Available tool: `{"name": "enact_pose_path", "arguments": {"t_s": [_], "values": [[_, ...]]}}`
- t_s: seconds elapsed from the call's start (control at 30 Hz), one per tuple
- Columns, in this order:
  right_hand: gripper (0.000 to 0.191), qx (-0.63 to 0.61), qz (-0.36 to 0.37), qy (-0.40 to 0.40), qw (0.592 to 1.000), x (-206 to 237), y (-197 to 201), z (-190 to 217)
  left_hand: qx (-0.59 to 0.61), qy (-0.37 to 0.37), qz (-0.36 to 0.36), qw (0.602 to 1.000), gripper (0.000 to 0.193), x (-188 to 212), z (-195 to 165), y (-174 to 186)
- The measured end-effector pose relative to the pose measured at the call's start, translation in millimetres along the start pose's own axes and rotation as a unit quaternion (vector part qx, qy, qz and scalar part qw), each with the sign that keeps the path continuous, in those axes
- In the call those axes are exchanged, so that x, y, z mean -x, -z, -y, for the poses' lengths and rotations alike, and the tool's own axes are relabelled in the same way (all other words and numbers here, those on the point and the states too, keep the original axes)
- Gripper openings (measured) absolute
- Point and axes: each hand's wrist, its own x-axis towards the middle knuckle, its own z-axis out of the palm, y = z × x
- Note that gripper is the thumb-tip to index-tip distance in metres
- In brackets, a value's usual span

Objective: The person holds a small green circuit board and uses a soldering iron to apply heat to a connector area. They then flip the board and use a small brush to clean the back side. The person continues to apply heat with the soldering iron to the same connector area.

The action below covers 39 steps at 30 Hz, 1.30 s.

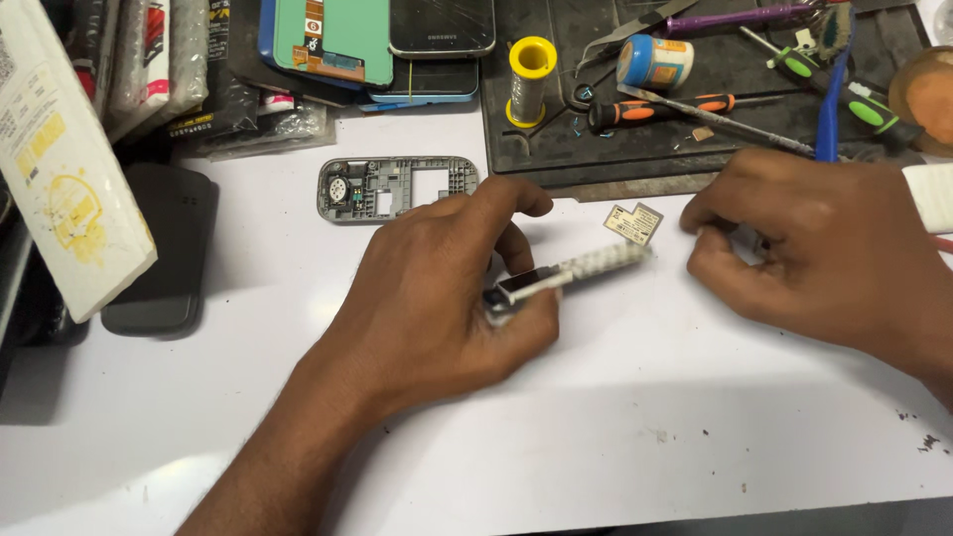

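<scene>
The left hand rests on the white table, fingers curled and closed around a small phone part. This part is a narrow white strip with a dotted pattern like a keypad, joined to a dark end piece with a small screen, and it sticks out to the right from between the thumb and forefinger. The grip is firm on the dark end, while the white end hangs free just above the table.

The right hand lies to the right, well apart from the left hand. Its fingers are pinched together at the tips; whether they hold anything cannot be told, as the fingertips hide the spot. A small gold-coloured chip card lies flat on the table between the two hands, just beside the right fingertips.

Behind the left hand lies a grey phone frame, empty and face up. To the far left a black phone cover lies flat, partly under a white packet.

At the back sits a dark work mat carrying a yellow solder spool, a round blue pot, an orange-handled screwdriver and green-handled screwdrivers. Several phone screens are stacked at the top left of the mat.
</scene>
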Motion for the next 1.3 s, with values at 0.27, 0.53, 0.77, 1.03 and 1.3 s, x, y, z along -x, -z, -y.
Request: {"name": "enact_pose_path", "arguments": {"t_s": [0.27, 0.53, 0.77, 1.03, 1.3], "values": [[0.029, 0.032, -0.021, -0.006, 0.999, 1, -1, 9, -0.01, 0.064, 0.017, 0.998, 0.027, -2, 1, -6], [0.035, 0.122, -0.029, 0.063, 0.99, -1, -13, 16, -0.077, -0.047, -0.049, 0.995, 0.061, 0, 2, -18], [0.027, 0.064, 0.029, 0.016, 0.997, -3, -12, 19, -0.092, -0.029, -0.026, 0.995, 0.062, 3, -1, -19], [0.048, 0.016, 0.051, 0.035, 0.998, 2, -1, 9, -0.064, -0.029, -0.02, 0.997, 0.065, 4, -1, -13], [0.053, 0.038, 0.105, 0.015, 0.994, 1, -7, 10, -0.037, -0.011, 0.029, 0.999, 0.07, 4, -3, -7]]}}
